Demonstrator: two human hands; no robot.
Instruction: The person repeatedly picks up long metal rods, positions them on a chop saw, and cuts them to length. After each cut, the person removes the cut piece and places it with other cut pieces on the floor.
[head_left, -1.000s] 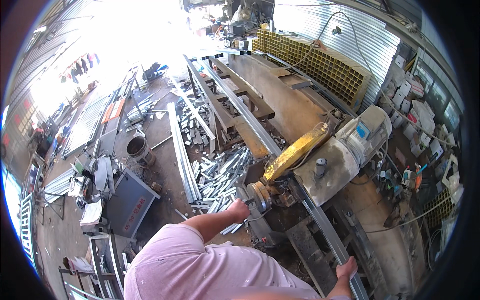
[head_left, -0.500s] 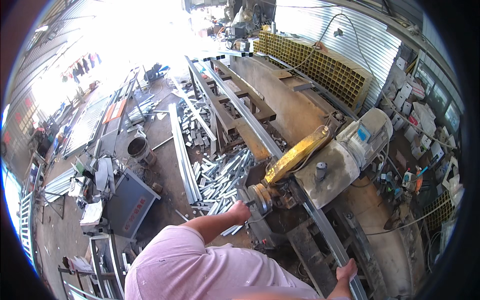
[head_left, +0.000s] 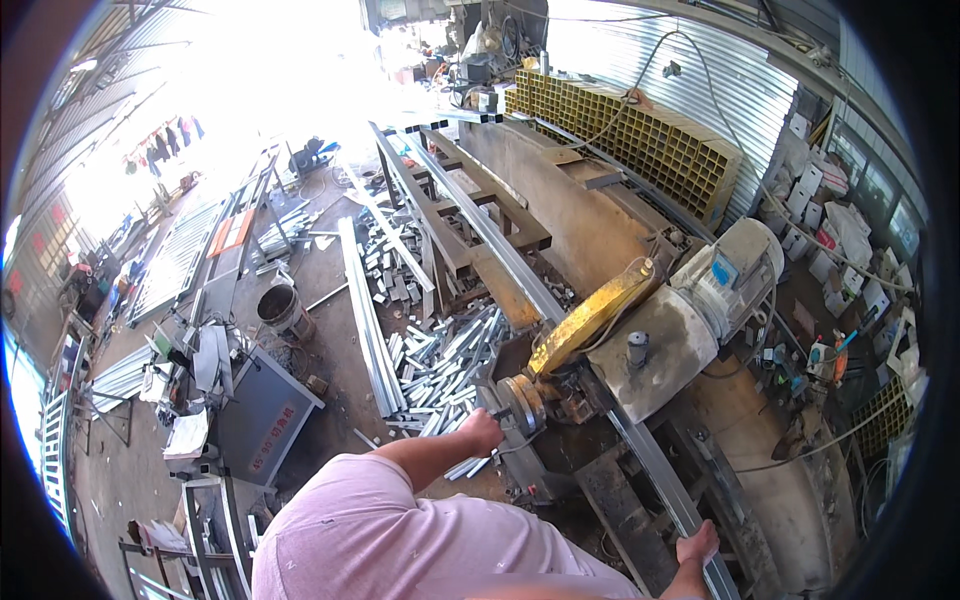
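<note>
My left hand [head_left: 483, 431] is closed around a short dark handle at the front of a cut-off saw, beside its round metal wheel [head_left: 521, 402]. A yellow blade guard [head_left: 590, 315] and a large grey motor [head_left: 728, 270] belong to the same saw. Long metal tubing [head_left: 652, 462] runs under the saw head, from the far rack down to the lower right. My right hand [head_left: 697, 543] is wrapped around the near end of this tubing. The blade is hidden beneath the guard.
Short cut tube pieces [head_left: 440, 365] lie heaped on the floor left of the saw. Longer strips [head_left: 368, 320] lie alongside them. A bucket [head_left: 284, 310] and a grey cabinet [head_left: 265, 415] stand further left. Stacked yellow square tubes [head_left: 630, 140] are behind, and a cable hangs at the right.
Both hands keep their places on the handle and the tubing. The view has shifted very slightly; nothing else has visibly moved.
</note>
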